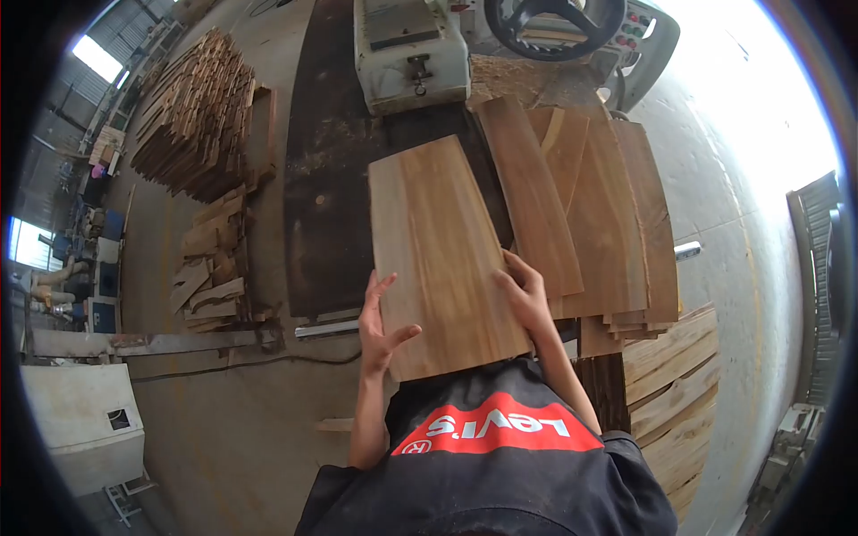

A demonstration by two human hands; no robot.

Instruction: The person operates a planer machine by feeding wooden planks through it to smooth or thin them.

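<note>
A wide, pale-brown wooden board [442,268] is held in front of my body, its near edge against my dark shirt. My left hand [382,323] is at the board's left edge, thumb lying over the face and fingers apart along the side. On the right edge, my right hand [524,290] grips the board with its thumb on top; its other fingers are partly hidden. Beneath the board's far part is a dark flat surface [326,205]. Right beside it lie several brown boards [608,214], overlapping.
A machine with a black handwheel [554,27] and a grey housing [411,58] stands ahead. Stacked wood [201,116] and offcuts [214,259] are at the left. More planks [675,384] lie at the lower right. A pale metal box [80,429] stands lower left.
</note>
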